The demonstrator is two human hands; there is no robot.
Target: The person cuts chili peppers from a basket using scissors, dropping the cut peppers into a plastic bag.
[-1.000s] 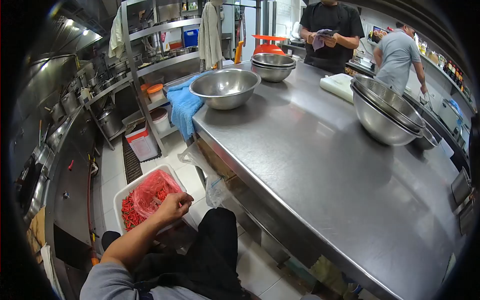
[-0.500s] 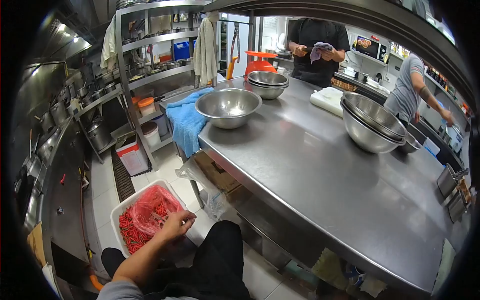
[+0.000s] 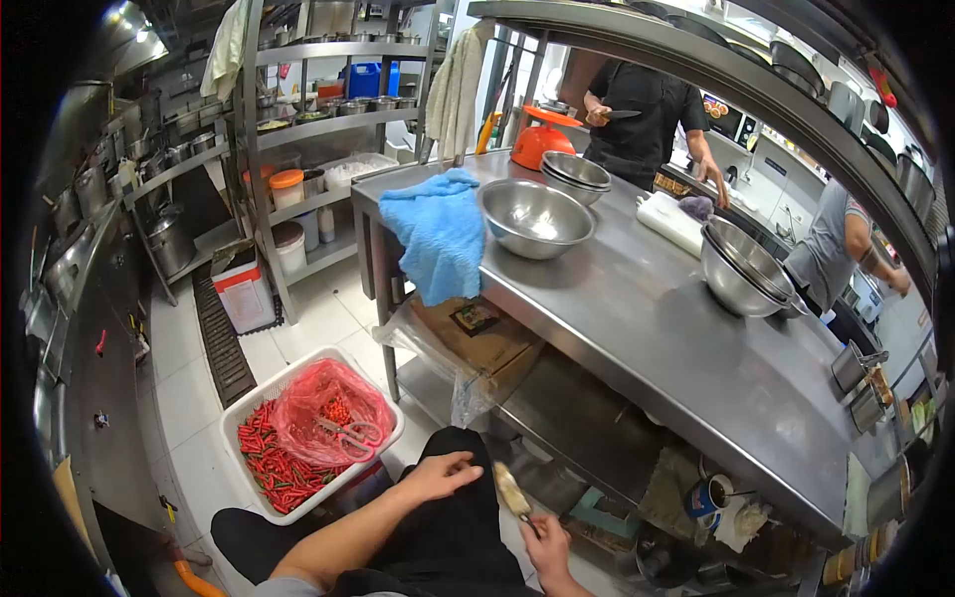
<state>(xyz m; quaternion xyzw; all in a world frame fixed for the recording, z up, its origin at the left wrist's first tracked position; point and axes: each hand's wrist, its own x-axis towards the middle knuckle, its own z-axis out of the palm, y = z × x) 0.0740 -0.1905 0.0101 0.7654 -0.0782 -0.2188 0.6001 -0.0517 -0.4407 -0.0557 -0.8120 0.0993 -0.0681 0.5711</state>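
Note:
My left hand [image 3: 443, 476] rests over my dark-clothed knee, fingers loosely apart and holding nothing. At the lower middle, my right hand [image 3: 545, 542] grips the dark end of a pale, mottled, elongated object [image 3: 512, 493]; I cannot make out what it is. Left of my knee, a white basket [image 3: 231, 423] on the floor holds red chillies [image 3: 279, 466], some greenish. A translucent red bag [image 3: 298, 403] lies inside it with small red pieces, and pink-handled scissors [image 3: 360, 441] lie on the bag.
A steel table [image 3: 637, 313] carries metal bowls [image 3: 537, 219], a blue towel [image 3: 433, 224], an orange scale [image 3: 542, 139] and a white board [image 3: 668, 221]. Behind it, a person in black [image 3: 642, 119] holds a knife [image 3: 624, 114]; another in grey [image 3: 824, 249] stands at right. Shelving [image 3: 338, 124] stands behind left.
My left hand has moved from above the basket to my knee. My right hand has come into view with the pale object. Scissors now show clearly on the bag. The view has shifted.

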